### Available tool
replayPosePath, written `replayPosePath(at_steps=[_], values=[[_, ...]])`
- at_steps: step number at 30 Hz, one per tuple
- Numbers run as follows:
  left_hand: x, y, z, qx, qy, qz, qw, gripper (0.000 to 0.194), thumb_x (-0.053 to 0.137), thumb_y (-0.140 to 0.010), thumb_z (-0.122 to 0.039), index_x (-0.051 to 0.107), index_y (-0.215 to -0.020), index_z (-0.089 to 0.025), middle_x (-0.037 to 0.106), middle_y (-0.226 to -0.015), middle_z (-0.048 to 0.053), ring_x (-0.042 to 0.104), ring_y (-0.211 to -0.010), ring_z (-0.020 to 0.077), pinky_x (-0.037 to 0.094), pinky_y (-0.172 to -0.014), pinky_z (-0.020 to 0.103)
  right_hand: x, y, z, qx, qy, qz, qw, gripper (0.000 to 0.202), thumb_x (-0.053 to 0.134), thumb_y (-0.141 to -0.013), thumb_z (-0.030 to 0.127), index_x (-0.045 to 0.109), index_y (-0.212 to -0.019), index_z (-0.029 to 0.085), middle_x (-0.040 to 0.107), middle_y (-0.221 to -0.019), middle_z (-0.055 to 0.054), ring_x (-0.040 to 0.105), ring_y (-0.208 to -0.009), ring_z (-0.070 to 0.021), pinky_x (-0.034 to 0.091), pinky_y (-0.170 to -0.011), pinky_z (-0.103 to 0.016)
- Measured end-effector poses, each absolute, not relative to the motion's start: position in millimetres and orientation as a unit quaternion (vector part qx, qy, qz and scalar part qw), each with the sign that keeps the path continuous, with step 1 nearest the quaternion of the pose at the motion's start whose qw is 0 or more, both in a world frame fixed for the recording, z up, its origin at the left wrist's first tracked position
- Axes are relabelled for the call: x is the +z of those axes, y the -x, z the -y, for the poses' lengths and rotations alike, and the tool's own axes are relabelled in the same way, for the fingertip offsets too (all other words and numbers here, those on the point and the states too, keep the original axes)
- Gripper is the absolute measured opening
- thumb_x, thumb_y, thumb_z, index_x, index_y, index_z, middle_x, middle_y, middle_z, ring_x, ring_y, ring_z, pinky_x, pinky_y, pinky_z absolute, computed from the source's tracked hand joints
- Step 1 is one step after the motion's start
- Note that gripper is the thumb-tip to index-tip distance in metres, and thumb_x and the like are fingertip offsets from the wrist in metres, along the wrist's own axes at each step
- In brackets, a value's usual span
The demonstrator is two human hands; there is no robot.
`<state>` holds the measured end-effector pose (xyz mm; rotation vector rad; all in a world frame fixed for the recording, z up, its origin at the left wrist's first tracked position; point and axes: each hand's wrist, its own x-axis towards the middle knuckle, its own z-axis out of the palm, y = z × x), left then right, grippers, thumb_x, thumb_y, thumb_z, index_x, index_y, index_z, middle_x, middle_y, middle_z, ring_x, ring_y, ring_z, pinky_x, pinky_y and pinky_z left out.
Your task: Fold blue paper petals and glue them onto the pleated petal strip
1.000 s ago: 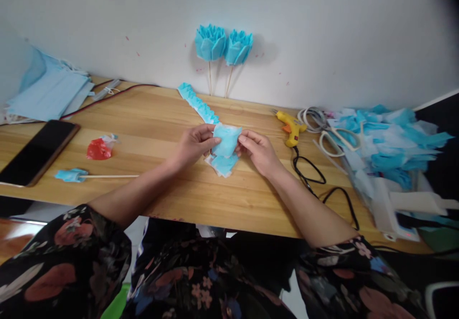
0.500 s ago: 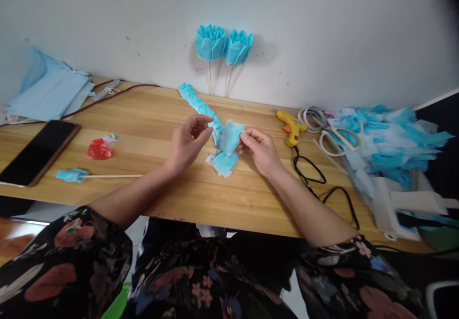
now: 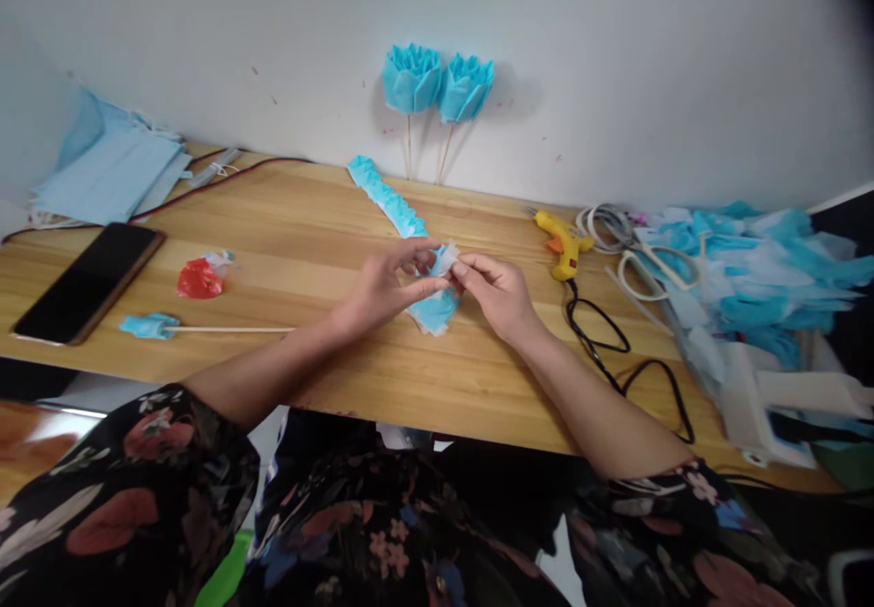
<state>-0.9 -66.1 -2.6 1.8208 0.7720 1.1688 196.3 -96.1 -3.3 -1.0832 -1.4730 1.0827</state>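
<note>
Over the table my right hand [image 3: 497,296] pinches a small blue-and-white piece of thin fabric [image 3: 445,259] between thumb and fingertips. My left hand [image 3: 389,279] meets the same piece from the other side, thumb below and fingers curled round its edge. Just beneath my hands lie more blue fabric pieces [image 3: 434,313], partly covered by them. A pleated blue strip [image 3: 386,197] stretches from there towards the wall. To the left, a wooden stick [image 3: 232,329] with a blue wrapped end [image 3: 150,326] lies beside a crumpled red piece [image 3: 200,278].
Two blue fabric flowers [image 3: 412,79] on sticks lean at the wall. A yellow glue gun [image 3: 564,245] with a black cord lies right, near scissors [image 3: 659,272] and a heap of blue scraps [image 3: 765,261]. A phone [image 3: 88,284] and stacked face masks [image 3: 113,170] are left.
My left hand has moved right and come onto the fabric piece in my right hand. The piece now looks folded or turned and smaller. The view has shifted slightly.
</note>
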Motion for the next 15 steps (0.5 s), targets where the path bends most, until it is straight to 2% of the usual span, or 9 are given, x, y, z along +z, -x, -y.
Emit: replayPosePath(at_steps=[5, 9, 12, 15], values=[[-8, 1, 63, 0.499, -0.673, -0.326, 0.438, 0.026, 0.07, -0.087, -0.021, 0.071, -0.112, -0.016, 0.069, -0.08, 0.001, 0.064, -0.072, 0.0111, 0.052, -0.07, 0.024, -6, -197, 95, 0.48, 0.436, 0.566, 0.508, 0.027, 0.069, -0.09, 0.045, 0.073, -0.078, 0.022, 0.069, -0.075, 0.0, 0.059, -0.065, -0.0122, 0.049, -0.064, -0.027], [-5, 6, 63, 0.531, -0.632, -0.289, 0.485, 0.027, 0.071, -0.091, -0.027, 0.069, -0.115, -0.017, 0.068, -0.078, 0.001, 0.064, -0.07, 0.0116, 0.053, -0.069, 0.025, -5, -197, 92, 0.55, 0.409, 0.48, 0.548, 0.024, 0.074, -0.084, 0.045, 0.068, -0.074, 0.023, 0.067, -0.077, 0.0, 0.058, -0.067, -0.0136, 0.05, -0.062, -0.028], [6, 11, 71, 0.504, -0.663, -0.222, 0.508, 0.037, 0.066, -0.096, -0.038, 0.066, -0.128, -0.019, 0.074, -0.092, 0.006, 0.07, -0.083, 0.0169, 0.057, -0.078, 0.031, -3, -198, 89, 0.592, 0.386, 0.427, 0.564, 0.023, 0.074, -0.08, 0.042, 0.064, -0.073, 0.023, 0.062, -0.075, 0.001, 0.057, -0.068, -0.0144, 0.05, -0.063, -0.028], [15, 14, 77, 0.478, -0.711, -0.174, 0.486, 0.048, 0.066, -0.096, -0.045, 0.061, -0.137, -0.021, 0.076, -0.107, 0.01, 0.071, -0.092, 0.02, 0.058, -0.084, 0.035, -3, -199, 87, 0.6, 0.39, 0.406, 0.57, 0.019, 0.072, -0.08, 0.041, 0.064, -0.077, 0.024, 0.059, -0.075, 0.001, 0.056, -0.071, -0.0153, 0.05, -0.064, -0.029]])
